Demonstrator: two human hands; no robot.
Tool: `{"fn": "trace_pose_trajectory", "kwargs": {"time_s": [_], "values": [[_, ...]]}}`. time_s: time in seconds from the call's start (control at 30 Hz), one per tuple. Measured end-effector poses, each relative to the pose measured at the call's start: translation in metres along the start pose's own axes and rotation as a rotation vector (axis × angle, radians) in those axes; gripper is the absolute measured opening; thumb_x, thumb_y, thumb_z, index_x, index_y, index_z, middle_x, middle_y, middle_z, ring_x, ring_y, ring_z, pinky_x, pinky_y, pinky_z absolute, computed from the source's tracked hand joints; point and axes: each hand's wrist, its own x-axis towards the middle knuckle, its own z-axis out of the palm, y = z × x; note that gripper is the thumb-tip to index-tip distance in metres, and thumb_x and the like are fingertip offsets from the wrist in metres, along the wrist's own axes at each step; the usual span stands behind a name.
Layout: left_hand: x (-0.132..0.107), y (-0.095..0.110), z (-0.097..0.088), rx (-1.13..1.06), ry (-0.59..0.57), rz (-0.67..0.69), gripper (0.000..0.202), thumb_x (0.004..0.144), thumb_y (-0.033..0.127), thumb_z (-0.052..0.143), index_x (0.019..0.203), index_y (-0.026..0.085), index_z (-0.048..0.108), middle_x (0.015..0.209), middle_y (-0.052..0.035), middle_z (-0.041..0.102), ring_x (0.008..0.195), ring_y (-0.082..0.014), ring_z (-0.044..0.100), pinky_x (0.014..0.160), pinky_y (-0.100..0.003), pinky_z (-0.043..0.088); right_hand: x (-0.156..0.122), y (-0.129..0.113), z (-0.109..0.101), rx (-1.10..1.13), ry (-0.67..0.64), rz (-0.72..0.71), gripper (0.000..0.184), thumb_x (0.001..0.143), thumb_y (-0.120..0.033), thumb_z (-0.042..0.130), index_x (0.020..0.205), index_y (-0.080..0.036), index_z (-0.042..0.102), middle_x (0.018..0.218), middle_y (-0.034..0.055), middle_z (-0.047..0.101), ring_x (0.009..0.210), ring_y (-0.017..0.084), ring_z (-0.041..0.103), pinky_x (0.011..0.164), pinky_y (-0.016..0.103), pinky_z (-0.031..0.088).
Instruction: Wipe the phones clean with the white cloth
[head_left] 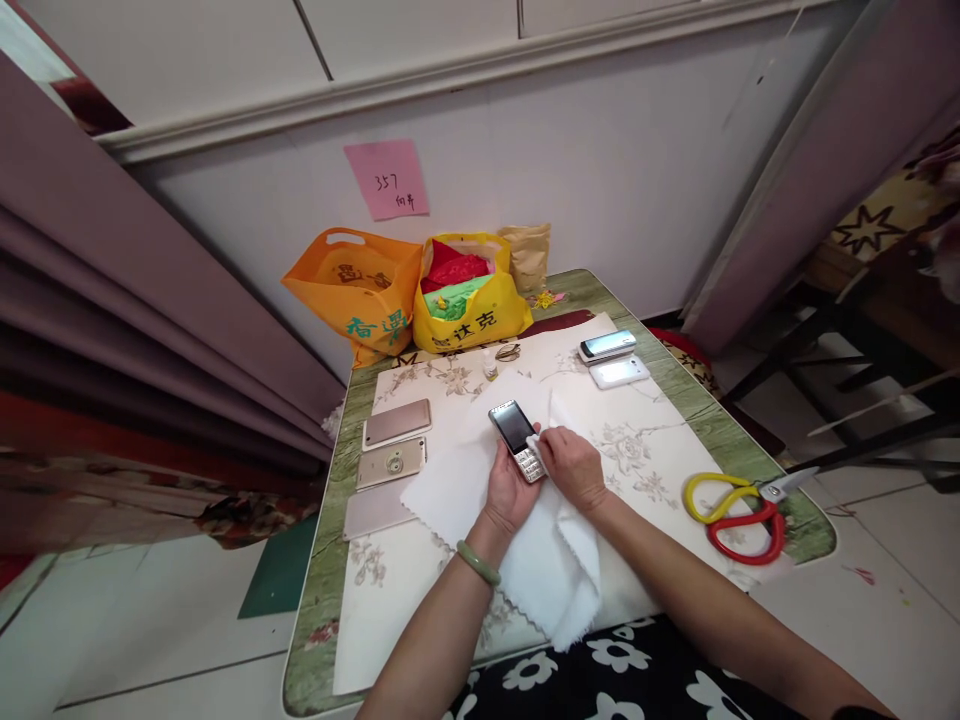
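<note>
My left hand [508, 490] is closed around the lower end of a small keypad phone [514, 434], which it holds up over the table with the screen facing me. My right hand [574, 466] pinches a fold of white cloth [551, 560] and presses it against the phone's keypad. The cloth spreads under both hands and hangs over the table's near edge. A green bangle [478, 562] circles my left wrist.
Three phones lie in a column at the left [397, 422] [391, 463] [373, 512]. Two more phones rest at the far right [607, 345] [619, 372]. Scissors [739, 510] with yellow and red handles lie at the right edge. Orange [360, 290] and yellow [469, 300] bags stand at the back.
</note>
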Motion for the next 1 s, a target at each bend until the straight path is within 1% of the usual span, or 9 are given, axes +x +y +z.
{"fn": "trace_pose_trajectory", "kwargs": {"time_s": [0.17,0.33,0.4,0.43,0.57,0.63,0.7,0.83,1.0], "values": [[0.000,0.000,-0.001,-0.009,-0.005,0.004,0.050,0.094,0.047,0.044,0.126,0.012,0.059,0.134,-0.0138,0.058,0.123,-0.0266,0.055,0.107,-0.043,0.041,0.000,0.024,0.001,0.141,-0.020,0.244,0.018,0.095,-0.030,0.048,0.082,-0.020,0.057,0.077,0.0008,0.061,0.067,0.014,0.053,0.055,0.027,0.028],[0.000,0.000,0.000,-0.006,-0.013,0.014,0.047,0.093,0.047,0.045,0.128,0.018,0.058,0.140,-0.0119,0.053,0.125,-0.0293,0.053,0.106,-0.049,0.041,0.002,0.025,-0.011,0.354,0.022,0.421,0.020,0.093,-0.035,0.050,0.080,-0.021,0.057,0.070,-0.0018,0.060,0.061,0.013,0.053,0.055,0.024,0.033],[0.000,0.000,0.001,-0.005,-0.007,0.010,0.047,0.094,0.046,0.044,0.127,0.017,0.058,0.136,-0.0123,0.057,0.122,-0.0272,0.056,0.106,-0.046,0.042,0.005,0.019,-0.018,0.406,0.048,0.402,0.021,0.093,-0.036,0.049,0.082,-0.021,0.058,0.071,-0.0011,0.061,0.061,0.013,0.054,0.058,0.025,0.037],[0.000,0.000,0.001,-0.010,-0.005,0.001,0.047,0.094,0.046,0.043,0.125,0.015,0.059,0.132,-0.0128,0.060,0.120,-0.0259,0.057,0.105,-0.043,0.043,0.006,0.014,-0.021,0.421,0.049,0.353,0.021,0.094,-0.036,0.049,0.083,-0.021,0.059,0.073,-0.0001,0.063,0.063,0.014,0.055,0.060,0.025,0.038],[0.000,0.001,-0.001,-0.047,0.050,-0.031,0.044,0.096,0.044,0.042,0.108,0.010,0.067,0.106,-0.0122,0.071,0.103,-0.0192,0.066,0.099,-0.031,0.047,0.006,-0.010,-0.019,0.374,-0.026,0.045,0.021,0.095,-0.034,0.050,0.084,-0.021,0.064,0.080,0.0027,0.065,0.074,0.015,0.058,0.068,0.025,0.040],[0.000,0.002,-0.002,-0.062,0.082,-0.024,0.042,0.096,0.043,0.043,0.102,0.010,0.068,0.098,-0.0106,0.073,0.097,-0.0171,0.067,0.096,-0.028,0.048,0.003,-0.018,-0.012,0.310,-0.036,-0.025,0.023,0.095,-0.035,0.052,0.082,-0.022,0.065,0.080,0.0035,0.065,0.076,0.016,0.057,0.070,0.027,0.039],[0.000,0.002,-0.002,-0.071,0.083,-0.017,0.043,0.096,0.043,0.042,0.104,0.010,0.068,0.100,-0.0112,0.072,0.100,-0.0172,0.066,0.097,-0.028,0.048,0.000,-0.020,-0.005,0.265,-0.021,-0.016,0.024,0.094,-0.039,0.054,0.081,-0.022,0.066,0.079,0.0038,0.064,0.077,0.017,0.056,0.071,0.028,0.038],[0.001,0.002,0.001,-0.046,0.023,-0.034,0.048,0.095,0.045,0.043,0.119,0.008,0.062,0.117,-0.0150,0.067,0.115,-0.0218,0.060,0.103,-0.033,0.044,-0.005,-0.010,0.004,0.236,-0.007,0.022,0.025,0.094,-0.042,0.053,0.085,-0.021,0.063,0.074,0.0025,0.063,0.071,0.016,0.056,0.067,0.028,0.035],[0.002,0.002,0.002,-0.018,-0.038,-0.038,0.047,0.095,0.044,0.043,0.122,0.010,0.061,0.127,-0.0137,0.063,0.125,-0.0251,0.053,0.110,-0.039,0.039,-0.001,0.004,0.006,0.141,-0.052,0.195,0.024,0.097,-0.038,0.046,0.084,-0.021,0.057,0.071,-0.0006,0.063,0.061,0.013,0.055,0.054,0.026,0.027]]}}
